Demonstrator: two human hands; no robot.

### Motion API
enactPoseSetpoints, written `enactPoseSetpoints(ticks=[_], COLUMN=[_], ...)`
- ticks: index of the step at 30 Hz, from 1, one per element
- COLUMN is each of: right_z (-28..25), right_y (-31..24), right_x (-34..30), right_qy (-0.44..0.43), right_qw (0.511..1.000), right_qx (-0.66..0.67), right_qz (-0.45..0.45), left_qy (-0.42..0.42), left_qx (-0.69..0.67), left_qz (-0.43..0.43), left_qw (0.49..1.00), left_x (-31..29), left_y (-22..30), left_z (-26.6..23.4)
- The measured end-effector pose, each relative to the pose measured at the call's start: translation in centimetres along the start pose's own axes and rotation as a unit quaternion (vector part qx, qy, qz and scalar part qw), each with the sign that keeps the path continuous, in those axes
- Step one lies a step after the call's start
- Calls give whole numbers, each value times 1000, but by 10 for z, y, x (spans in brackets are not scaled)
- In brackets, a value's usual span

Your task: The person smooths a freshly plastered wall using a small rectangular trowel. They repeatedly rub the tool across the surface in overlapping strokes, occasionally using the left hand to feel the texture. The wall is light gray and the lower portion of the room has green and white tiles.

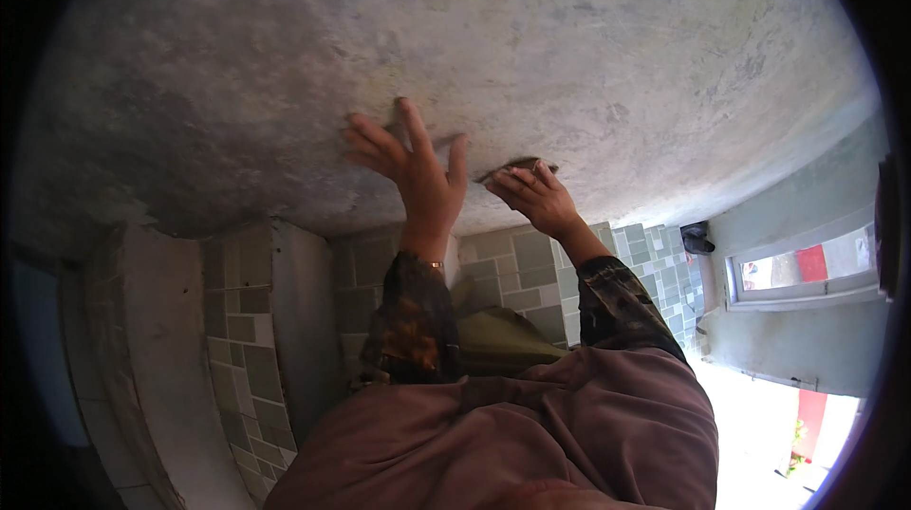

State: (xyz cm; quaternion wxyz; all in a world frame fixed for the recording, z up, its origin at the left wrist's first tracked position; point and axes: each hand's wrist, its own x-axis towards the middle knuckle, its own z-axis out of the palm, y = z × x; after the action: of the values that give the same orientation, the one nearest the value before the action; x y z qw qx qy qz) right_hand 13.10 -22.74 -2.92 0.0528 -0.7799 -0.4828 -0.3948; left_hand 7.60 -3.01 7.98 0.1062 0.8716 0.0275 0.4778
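Note:
A mottled grey plaster wall [588, 55] fills the upper part of the view. My left hand [424, 178] is against it with fingers spread and nothing held. To its right, my right hand [539, 200] presses a thin, dark brown sheet, which looks like a piece of sandpaper [525, 164], flat to the wall. Only the sheet's edges show past my fingers, and the palm side is hidden. The two hands are a short way apart, both low on the wall near the tiles.
Steps with green-grey tile [249, 320] and pale risers [308, 306] lie at lower left. More tiled floor [655, 259] runs to the right, with a dark object [697, 238] on it. A window [807, 273] and a bright doorway [759, 425] are at far right.

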Motion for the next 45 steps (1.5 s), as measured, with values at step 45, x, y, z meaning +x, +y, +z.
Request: enactPoseSetpoints(ticks=[45], right_z=[-41], right_y=[77], right_x=[-2], right_qy=[147], right_qw=[968], right_qx=[-15], right_qz=[203], left_qy=[2], left_qx=[15], left_qz=[-14], left_qw=[1000], left_x=[-1], left_y=[12], left_z=[13])
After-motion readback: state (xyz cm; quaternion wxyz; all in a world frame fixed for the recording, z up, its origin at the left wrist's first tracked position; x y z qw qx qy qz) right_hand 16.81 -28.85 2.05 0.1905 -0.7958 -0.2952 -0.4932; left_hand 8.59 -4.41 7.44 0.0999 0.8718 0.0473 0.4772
